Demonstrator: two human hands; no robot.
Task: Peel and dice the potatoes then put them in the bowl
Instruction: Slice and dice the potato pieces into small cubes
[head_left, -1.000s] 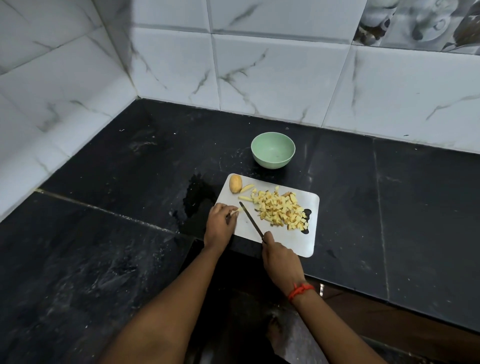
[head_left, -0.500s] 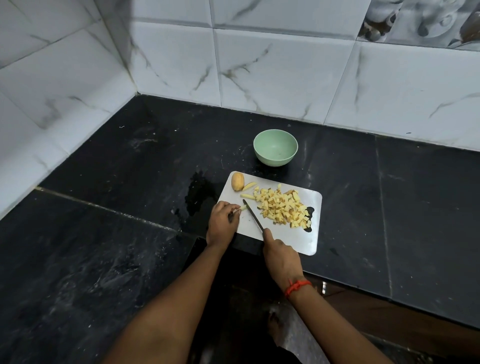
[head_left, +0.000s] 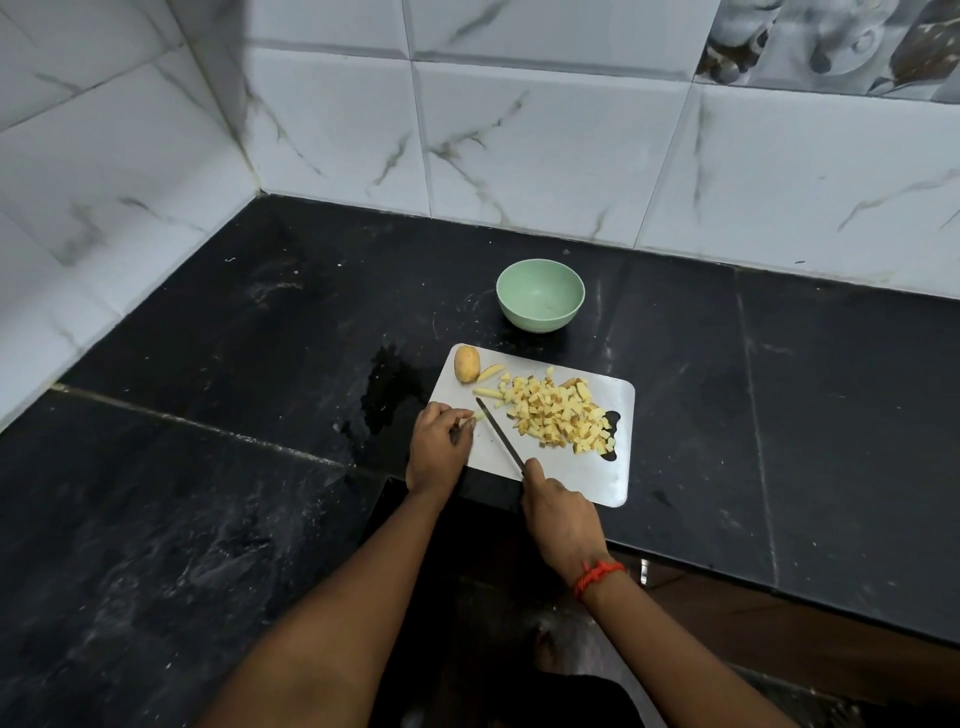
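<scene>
The right hand (head_left: 563, 514) grips a knife (head_left: 500, 433) laid across the cutting board (head_left: 597, 478); the left hand (head_left: 439, 447) pinches a potato strip (head_left: 479, 414) beside the blade. Diced potatoes (head_left: 558, 413) pile mid-board, and the green bowl (head_left: 540, 296) sits on the table (head_left: 260, 364) behind

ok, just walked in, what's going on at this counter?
A person is dicing potato on the cutting board. The right hand grips the knife; the left hand pinches a potato strip by the blade. The diced potato is piled on the board; an uncut piece and two strips lie beside it. The green bowl is empty.
</scene>
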